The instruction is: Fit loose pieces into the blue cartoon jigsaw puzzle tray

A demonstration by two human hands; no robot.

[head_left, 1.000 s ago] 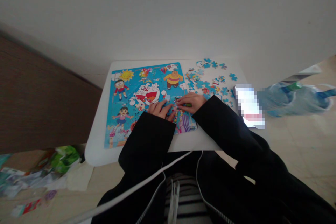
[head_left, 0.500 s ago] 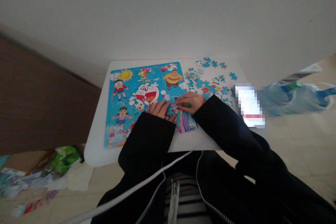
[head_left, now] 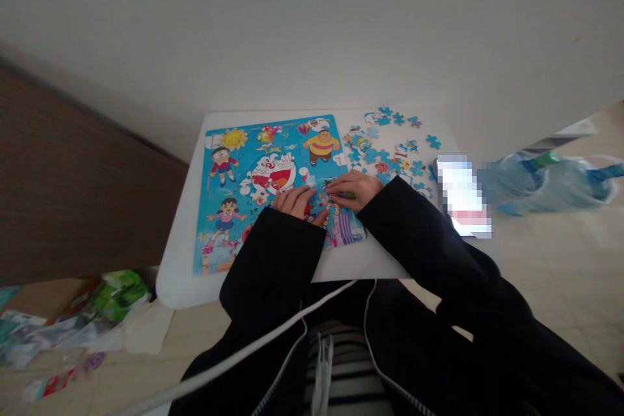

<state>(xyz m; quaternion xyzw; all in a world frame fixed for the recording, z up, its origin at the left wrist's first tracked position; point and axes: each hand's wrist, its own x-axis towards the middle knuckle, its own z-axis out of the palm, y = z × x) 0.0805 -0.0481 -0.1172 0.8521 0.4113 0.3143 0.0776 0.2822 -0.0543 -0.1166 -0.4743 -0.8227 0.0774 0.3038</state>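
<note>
A blue cartoon jigsaw puzzle (head_left: 292, 125) lies flat on a small white table (head_left: 176, 266). Across its lower middle rests my left hand (head_left: 295, 201), palm down, with fingers stretched out and the thumb apart. My right hand (head_left: 355, 190) is at the puzzle's right side, thumb and fingers pinched together on what looks like a puzzle piece (head_left: 331, 190), mostly covered by the fingertips. Both hands hide part of the picture beneath them. Beyond my right hand, several loose puzzle pieces (head_left: 370, 156) are scattered on the table.
A lit phone (head_left: 465, 198), blurred out, lies at the table's right edge. Large clear plastic bottles (head_left: 565, 185) are at the right. A brown panel (head_left: 73, 188) stands left, with a green bag (head_left: 119, 296) and litter below. A white cord (head_left: 253, 344) crosses in front of me.
Almost nothing differs. My left hand's fingers and thumb have shifted very slightly; my right hand stays in the same pinch at the same spot.
</note>
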